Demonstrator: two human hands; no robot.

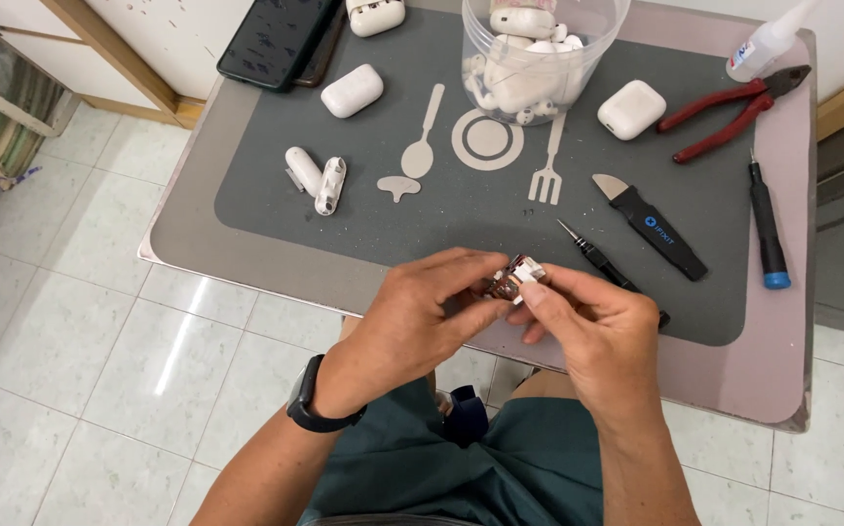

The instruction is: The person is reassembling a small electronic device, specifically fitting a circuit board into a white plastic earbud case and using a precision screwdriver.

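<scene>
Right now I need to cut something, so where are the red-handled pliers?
In the head view, the red-handled pliers lie at the table's far right, between the closed white earbud case and the glue bottle, above the blue-tipped screwdriver.

White tiled floor [100,370], small table [782,380]

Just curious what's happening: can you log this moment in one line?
left hand: pinches small circuit part | right hand: fingertips on same part | above grey mat | black screwdriver beside hands
</scene>
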